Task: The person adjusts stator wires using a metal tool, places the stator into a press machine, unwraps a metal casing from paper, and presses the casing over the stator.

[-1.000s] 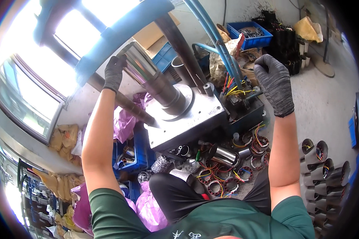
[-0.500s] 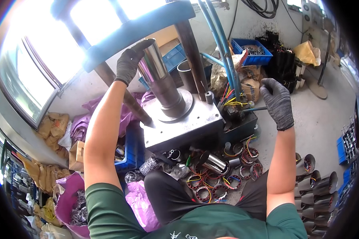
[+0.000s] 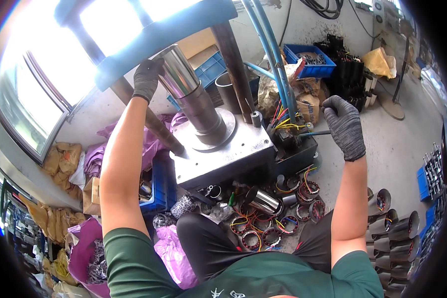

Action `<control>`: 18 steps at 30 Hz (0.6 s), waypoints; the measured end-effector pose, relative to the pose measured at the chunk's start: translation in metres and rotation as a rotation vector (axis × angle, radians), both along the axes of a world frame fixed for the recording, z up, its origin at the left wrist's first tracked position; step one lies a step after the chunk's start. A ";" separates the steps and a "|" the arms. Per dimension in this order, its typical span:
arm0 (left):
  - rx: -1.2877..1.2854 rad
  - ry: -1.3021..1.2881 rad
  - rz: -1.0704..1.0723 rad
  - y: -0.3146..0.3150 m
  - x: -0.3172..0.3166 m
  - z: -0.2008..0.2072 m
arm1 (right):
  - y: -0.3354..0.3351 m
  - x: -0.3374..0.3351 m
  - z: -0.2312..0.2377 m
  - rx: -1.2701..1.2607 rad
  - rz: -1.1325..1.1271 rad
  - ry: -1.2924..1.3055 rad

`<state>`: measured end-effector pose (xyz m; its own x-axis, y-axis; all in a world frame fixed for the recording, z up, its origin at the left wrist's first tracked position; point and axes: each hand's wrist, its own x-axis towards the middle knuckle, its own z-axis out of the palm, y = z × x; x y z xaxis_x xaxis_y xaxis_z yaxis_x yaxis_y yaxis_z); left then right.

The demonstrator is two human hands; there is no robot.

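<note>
A shiny metal cylinder (image 3: 179,69) stands upright on a darker cylindrical piece (image 3: 201,111), which rests on a round plate (image 3: 228,126) on the steel bed of a press (image 3: 218,166). My left hand (image 3: 147,80), in a dark grey knitted glove, has its fingers against the cylinder's upper left side, just below the blue crossbeam (image 3: 169,32). At the right, my gloved right hand (image 3: 345,128) is curled at the end of a thin lever (image 3: 317,133). Its inner fingers are partly hidden.
Wound copper rings with coloured wires (image 3: 270,236) and a shiny cylinder (image 3: 264,201) lie on the floor before my legs. Blue hoses (image 3: 273,54) rise behind the lever. Dark metal housings (image 3: 402,231) are stacked at the right, and a blue crate (image 3: 159,191) stands left of the press.
My left hand has slid from the cylinder's top rim to its left side. My right hand stays at the lever. The whole view has shifted slightly.
</note>
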<state>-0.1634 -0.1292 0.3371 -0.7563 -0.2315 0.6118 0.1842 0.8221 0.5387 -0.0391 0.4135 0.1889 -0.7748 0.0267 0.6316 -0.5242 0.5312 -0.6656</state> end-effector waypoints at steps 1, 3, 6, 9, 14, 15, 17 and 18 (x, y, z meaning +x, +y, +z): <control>-0.003 0.001 0.004 -0.003 0.000 0.001 | -0.001 0.000 0.001 0.009 -0.003 0.001; -0.064 -0.031 -0.022 -0.008 -0.004 0.005 | -0.003 0.001 0.002 0.005 -0.002 -0.009; -0.183 -0.058 0.031 -0.011 -0.012 0.009 | -0.002 -0.001 -0.002 0.002 -0.001 -0.003; -0.175 -0.050 0.005 -0.017 -0.010 0.009 | -0.007 0.002 0.005 0.023 -0.003 0.010; -0.026 0.018 -0.024 -0.001 -0.004 -0.003 | -0.003 0.003 0.007 0.021 0.004 -0.028; 0.018 0.032 -0.078 -0.005 -0.004 -0.003 | -0.004 0.003 0.007 0.025 -0.001 -0.035; 0.003 0.022 -0.050 0.004 0.000 -0.005 | -0.002 0.003 0.005 0.036 -0.015 -0.046; -0.006 -0.020 -0.031 0.005 -0.002 -0.006 | -0.001 0.005 0.005 0.064 -0.020 -0.045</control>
<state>-0.1651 -0.1246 0.3316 -0.7750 -0.2039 0.5982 0.1993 0.8193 0.5376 -0.0346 0.4122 0.1939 -0.8023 0.0038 0.5970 -0.4830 0.5835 -0.6529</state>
